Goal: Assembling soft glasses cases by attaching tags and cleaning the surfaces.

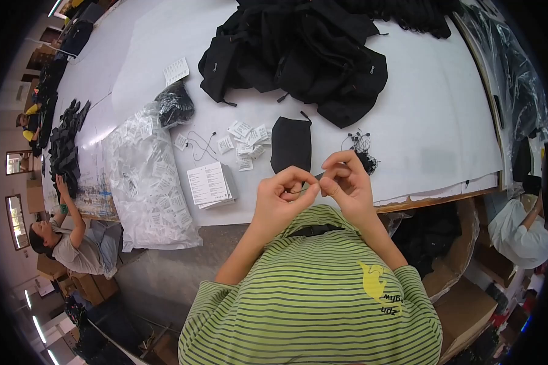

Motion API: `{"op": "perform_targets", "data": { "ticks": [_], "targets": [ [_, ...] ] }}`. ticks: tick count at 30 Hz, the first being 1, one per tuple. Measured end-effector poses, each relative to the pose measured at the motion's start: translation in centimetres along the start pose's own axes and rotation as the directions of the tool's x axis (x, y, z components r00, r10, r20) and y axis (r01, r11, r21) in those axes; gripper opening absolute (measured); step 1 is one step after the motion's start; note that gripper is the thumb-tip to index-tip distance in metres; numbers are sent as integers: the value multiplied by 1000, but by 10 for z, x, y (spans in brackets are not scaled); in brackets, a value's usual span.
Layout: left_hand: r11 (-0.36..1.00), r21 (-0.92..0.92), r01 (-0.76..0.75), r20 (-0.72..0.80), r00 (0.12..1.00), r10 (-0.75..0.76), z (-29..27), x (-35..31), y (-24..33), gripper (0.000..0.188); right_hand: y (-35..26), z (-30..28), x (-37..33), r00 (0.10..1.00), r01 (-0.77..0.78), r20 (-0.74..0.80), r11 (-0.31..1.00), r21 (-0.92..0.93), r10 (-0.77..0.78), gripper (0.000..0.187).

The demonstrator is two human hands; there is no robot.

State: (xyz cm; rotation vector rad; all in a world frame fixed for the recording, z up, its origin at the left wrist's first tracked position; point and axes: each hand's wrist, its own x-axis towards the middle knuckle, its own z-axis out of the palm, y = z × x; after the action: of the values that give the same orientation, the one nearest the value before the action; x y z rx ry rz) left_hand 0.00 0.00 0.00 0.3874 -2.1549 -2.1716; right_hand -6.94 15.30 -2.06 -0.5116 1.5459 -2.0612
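Well to the left of the hands (352, 188), a co-worker (82, 246) in a pale shirt stretches an arm to black pieces (64, 146) heaped on the tabletop (432, 121); a window (16, 220) lies beyond. Far right of the hands, clear plastic sheeting (504, 61) hangs near another person (517, 234) in pale clothing, with cardboard (466, 313) below.

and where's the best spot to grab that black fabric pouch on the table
Likely a pinch midway along the right edge of the flat, roughly rectangular black fabric pouch, coming from the right. That edge runs long and nearly straight, while small white printed packets crowd the left one and, in view, the left hand overlaps the near end.
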Motion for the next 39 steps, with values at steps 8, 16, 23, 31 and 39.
{"op": "perform_targets", "data": {
  "ticks": [8, 16, 23, 31, 39],
  "targets": [
    [998, 59, -10, 154, 988, 1, 2, -5, -1, 7, 48, -55, 28, 980, -162, -104, 982, 94, 171, 24],
    [973, 89, -214, 323, 930, 175, 19, 2, -17, 11, 104, -43, 29, 871, -490, 13, 871, -39, 491, 29],
    [665, 579, -472, 257, 879, 401, -21, 52, -39, 39, 48, -49, 40, 948, -229, 158, 938, -259, 275, 18],
    [424, 688, -589, 320, 771, 551, -32, 32, -48, 25, 32, -60, 31, 920, -266, 242, 944, -194, 309, 14],
    [508, 643, -573, 505, 816, 282, -27, 13, -63, 25, 20, -53, 23, 977, 68, 183, 652, -755, 110, 13]
  ]
}}
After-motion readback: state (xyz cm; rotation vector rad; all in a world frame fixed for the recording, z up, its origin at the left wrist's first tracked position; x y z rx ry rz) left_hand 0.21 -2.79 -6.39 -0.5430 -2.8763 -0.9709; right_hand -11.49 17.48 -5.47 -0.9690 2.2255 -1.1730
